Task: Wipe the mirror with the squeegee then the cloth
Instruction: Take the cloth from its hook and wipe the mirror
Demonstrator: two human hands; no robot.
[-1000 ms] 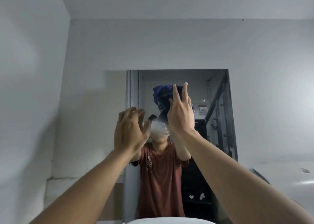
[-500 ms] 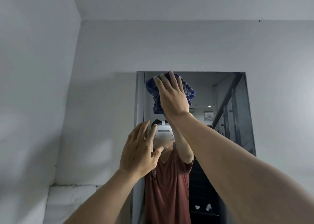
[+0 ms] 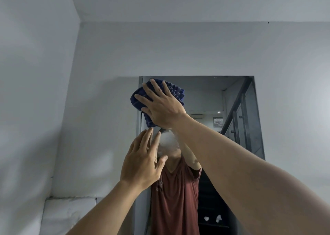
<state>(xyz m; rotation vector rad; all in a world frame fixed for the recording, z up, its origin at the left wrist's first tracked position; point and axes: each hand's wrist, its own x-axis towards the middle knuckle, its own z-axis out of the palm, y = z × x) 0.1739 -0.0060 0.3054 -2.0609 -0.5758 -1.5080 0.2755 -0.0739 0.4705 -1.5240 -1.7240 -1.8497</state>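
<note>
A frameless rectangular mirror (image 3: pixel 232 110) hangs on the grey wall straight ahead. A bunched dark blue waffle cloth (image 3: pixel 175 90) is pressed flat against the mirror's top left corner by my right hand (image 3: pixel 160 108), whose fingers are spread over it. My left hand (image 3: pixel 142 163) hovers lower, in front of the mirror's left side, fingers apart and holding nothing. The mirror reflects a person in a dark red T-shirt with one arm raised. No squeegee is in view.
A grey side wall (image 3: pixel 35 92) stands close on the left. A pale ledge (image 3: pixel 67 215) runs along the wall at lower left. A stair railing (image 3: pixel 237 113) shows in the mirror's reflection.
My right hand has carried the blue cloth up and to the left, from the mirror's middle to its top left corner. My left hand has dropped lower relative to the right hand and stays empty.
</note>
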